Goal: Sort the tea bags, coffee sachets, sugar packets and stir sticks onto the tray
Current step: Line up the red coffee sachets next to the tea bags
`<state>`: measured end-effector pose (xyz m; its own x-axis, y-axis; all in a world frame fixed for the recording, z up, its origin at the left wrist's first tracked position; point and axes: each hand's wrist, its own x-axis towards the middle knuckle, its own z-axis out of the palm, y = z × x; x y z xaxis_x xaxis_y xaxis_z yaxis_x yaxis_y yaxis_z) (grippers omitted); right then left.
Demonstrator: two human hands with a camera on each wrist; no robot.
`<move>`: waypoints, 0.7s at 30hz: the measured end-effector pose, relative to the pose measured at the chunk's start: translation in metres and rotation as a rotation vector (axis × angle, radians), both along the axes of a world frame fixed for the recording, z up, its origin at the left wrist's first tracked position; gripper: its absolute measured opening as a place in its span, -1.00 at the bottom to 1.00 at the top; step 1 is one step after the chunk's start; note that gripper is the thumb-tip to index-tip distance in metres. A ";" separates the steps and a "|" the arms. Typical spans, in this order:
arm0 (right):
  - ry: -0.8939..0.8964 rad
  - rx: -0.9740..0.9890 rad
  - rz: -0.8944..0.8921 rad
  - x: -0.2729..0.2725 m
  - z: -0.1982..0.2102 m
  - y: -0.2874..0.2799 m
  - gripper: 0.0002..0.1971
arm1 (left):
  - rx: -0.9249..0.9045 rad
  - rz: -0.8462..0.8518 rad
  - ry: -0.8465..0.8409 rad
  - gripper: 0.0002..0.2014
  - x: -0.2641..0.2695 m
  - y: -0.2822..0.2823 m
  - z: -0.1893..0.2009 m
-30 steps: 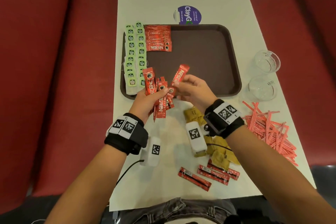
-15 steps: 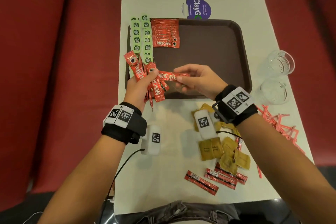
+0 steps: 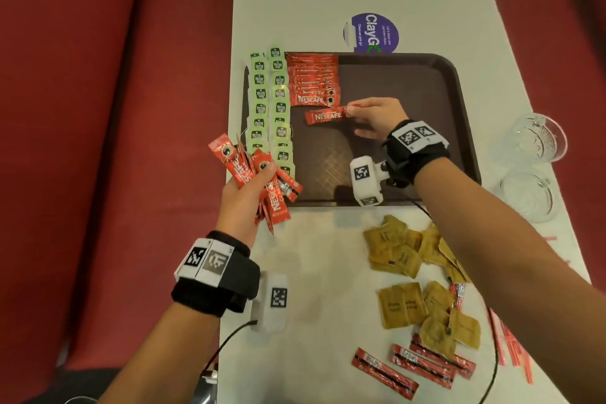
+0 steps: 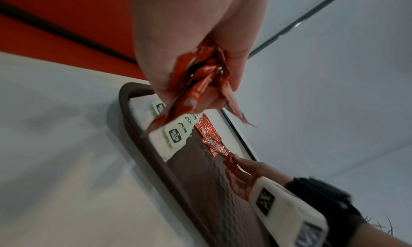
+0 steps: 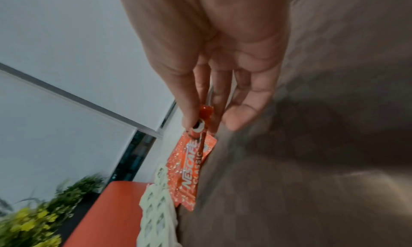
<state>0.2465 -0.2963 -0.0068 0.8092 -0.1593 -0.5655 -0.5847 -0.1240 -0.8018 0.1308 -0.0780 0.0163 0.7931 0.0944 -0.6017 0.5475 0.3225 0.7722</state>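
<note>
My right hand [image 3: 355, 110] pinches one red coffee sachet [image 3: 324, 116] by its end, low over the brown tray [image 3: 410, 82], just below the stack of coffee sachets [image 3: 313, 80] lying there. The right wrist view shows that held sachet [image 5: 192, 162] between thumb and fingers [image 5: 189, 110]. My left hand [image 3: 249, 187] grips a bunch of coffee sachets [image 3: 262, 180] at the tray's near-left corner, also seen as a bunch of sachets [image 4: 196, 85] in the left wrist view. Green tea bags [image 3: 270, 105] fill two columns along the tray's left side.
Yellow-brown sugar packets [image 3: 413, 275] and several dark red sachets [image 3: 413, 367] lie on the white table [image 3: 311, 272] near me. Red stir sticks [image 3: 511, 348] are scattered at the right edge. Two glass cups [image 3: 534, 138] stand right of the tray. Red benches flank the table.
My right hand drew one sachet out of the left hand's bunch and carried it forward over the tray to the stack. The left hand stayed at the tray's near-left corner.
</note>
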 end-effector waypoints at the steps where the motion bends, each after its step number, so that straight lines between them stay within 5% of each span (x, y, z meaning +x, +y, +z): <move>1: 0.013 -0.024 -0.006 0.007 -0.004 0.002 -0.89 | 0.002 -0.008 0.007 -0.67 -0.001 0.000 -0.001; 21: -0.081 -0.350 0.045 0.042 -0.026 0.025 -0.77 | 0.009 -0.082 -0.014 -0.79 0.005 -0.003 -0.002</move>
<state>0.2881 -0.2713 -0.0332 0.8598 -0.2950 -0.4169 -0.5087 -0.4230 -0.7499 0.1355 -0.0814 0.0140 0.8066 0.0338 -0.5901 0.5612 0.2696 0.7826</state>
